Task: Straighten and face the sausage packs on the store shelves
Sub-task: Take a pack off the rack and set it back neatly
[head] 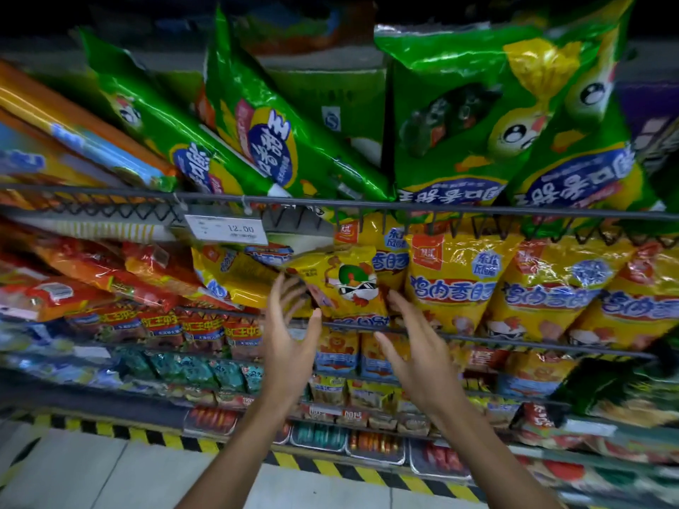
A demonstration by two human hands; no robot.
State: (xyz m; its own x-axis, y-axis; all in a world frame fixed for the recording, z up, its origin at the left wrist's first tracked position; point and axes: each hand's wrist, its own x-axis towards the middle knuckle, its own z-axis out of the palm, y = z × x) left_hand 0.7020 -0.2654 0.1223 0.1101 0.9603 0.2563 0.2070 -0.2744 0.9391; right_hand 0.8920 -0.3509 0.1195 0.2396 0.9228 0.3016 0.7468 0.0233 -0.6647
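Observation:
A yellow sausage pack [345, 284] with a cartoon bird in sunglasses stands tilted on the middle wire shelf. My left hand [290, 336] is just left of and below it, fingers spread, holding nothing. My right hand [415, 343] is just right of and below it, also spread and empty. Its fingertips reach close to the pack's right edge; I cannot tell if they touch. More yellow packs [452, 277] stand upright to the right. Green packs [250, 130] lean to the left on the shelf above.
A wire rail [367, 205] fronts the upper shelf, with a price tag [227, 229] reading 12.00. Red and orange packs [110, 281] lie slanted at left. Lower shelves hold small packs and trays. Yellow-black hazard tape [165, 440] edges the tiled floor.

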